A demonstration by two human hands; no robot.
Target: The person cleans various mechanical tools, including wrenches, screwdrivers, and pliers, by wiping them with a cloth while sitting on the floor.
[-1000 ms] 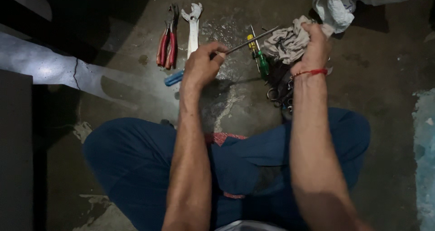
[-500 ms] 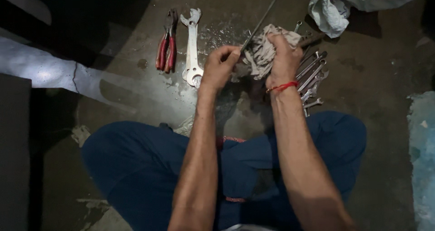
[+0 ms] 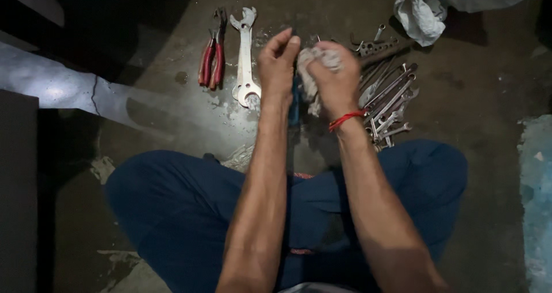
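The right hand (image 3: 332, 80) is bunched around a crumpled, dirty grey rag (image 3: 310, 60), fingers curled tight on it. Just left of it, the left hand (image 3: 277, 69) has its fingertips pressed together, pinching something too dark to make out. Both hover over the floor between a large open-ended spanner (image 3: 245, 54) and a pile of small spanners (image 3: 391, 97) at right.
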